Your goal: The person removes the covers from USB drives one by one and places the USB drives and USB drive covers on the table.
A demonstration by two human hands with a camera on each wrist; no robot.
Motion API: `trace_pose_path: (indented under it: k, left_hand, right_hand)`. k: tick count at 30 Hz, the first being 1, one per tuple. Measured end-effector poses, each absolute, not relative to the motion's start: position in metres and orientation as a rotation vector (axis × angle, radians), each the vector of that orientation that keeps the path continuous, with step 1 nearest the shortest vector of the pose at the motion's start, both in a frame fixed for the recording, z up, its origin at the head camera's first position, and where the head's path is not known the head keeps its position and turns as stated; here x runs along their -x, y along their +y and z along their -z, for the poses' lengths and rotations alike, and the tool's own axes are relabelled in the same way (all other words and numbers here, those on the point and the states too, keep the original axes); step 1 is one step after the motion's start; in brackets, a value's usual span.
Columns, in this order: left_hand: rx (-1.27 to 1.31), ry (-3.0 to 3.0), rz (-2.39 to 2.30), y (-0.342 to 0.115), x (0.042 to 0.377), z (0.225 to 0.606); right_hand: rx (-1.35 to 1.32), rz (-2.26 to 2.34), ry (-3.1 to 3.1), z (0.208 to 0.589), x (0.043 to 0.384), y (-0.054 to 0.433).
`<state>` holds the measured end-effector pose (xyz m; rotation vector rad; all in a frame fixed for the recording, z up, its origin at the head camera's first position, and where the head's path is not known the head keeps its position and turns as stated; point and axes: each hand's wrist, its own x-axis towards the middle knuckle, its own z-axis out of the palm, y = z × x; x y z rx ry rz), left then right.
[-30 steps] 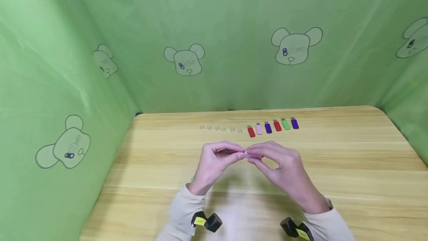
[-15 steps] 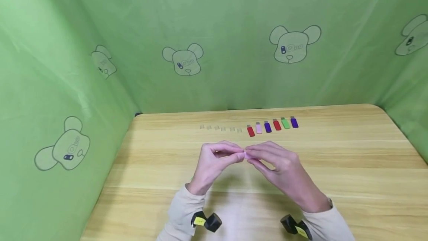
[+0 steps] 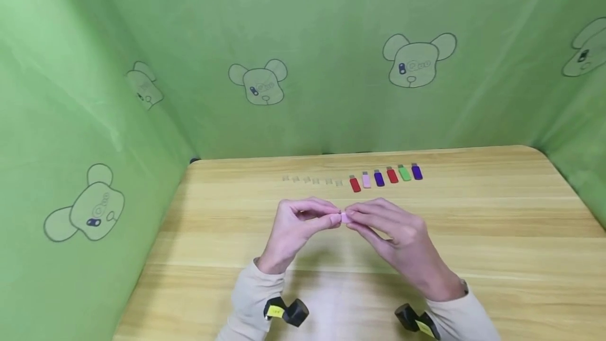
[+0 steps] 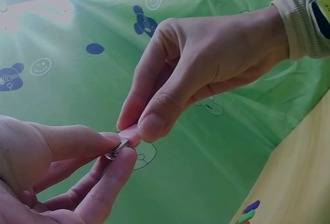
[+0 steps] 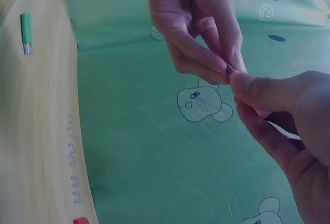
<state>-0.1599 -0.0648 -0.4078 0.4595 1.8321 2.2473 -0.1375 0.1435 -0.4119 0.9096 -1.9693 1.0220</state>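
Note:
Above the table, both hands meet on a small pink USB stick [image 3: 345, 217]. In the head view my left hand [image 3: 291, 233] comes from the left, and my right hand [image 3: 402, 236] from the right. The left wrist view shows my left thumb and fingers pinching the silver metal plug [image 4: 118, 149]. There my right thumb and fingers grip the pink body [image 4: 129, 132]. Fingers cover much of the stick. Whether a clear cap sits on the plug cannot be told.
Behind the hands runs a row of USB sticks, from a red one [image 3: 355, 184] to a blue one [image 3: 416, 172]. Several small clear caps [image 3: 315, 181] lie left of it. A green USB stick [image 5: 27, 31] lies apart on the table [image 3: 213, 236]. Green curtains [image 3: 326, 99] enclose the table.
Both hands have shifted slightly left, the left hand more. More of the pink stick shows between the fingertips. The row of sticks and the clear caps stay as they were.

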Motion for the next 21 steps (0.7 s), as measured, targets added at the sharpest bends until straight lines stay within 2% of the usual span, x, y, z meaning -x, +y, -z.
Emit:
trace_pose_path:
  k: [12,21]
  left_hand:
    - [-0.472,1.862,-2.173,-0.066,0.162,0.406]
    - [-0.227,1.819,-2.452,-0.116,0.177,0.4]
  right_hand:
    - [-0.929,-1.052,-2.008,0.408,0.135,0.154]
    - [-0.722,-1.068,-2.027,0.398,0.138,0.196]
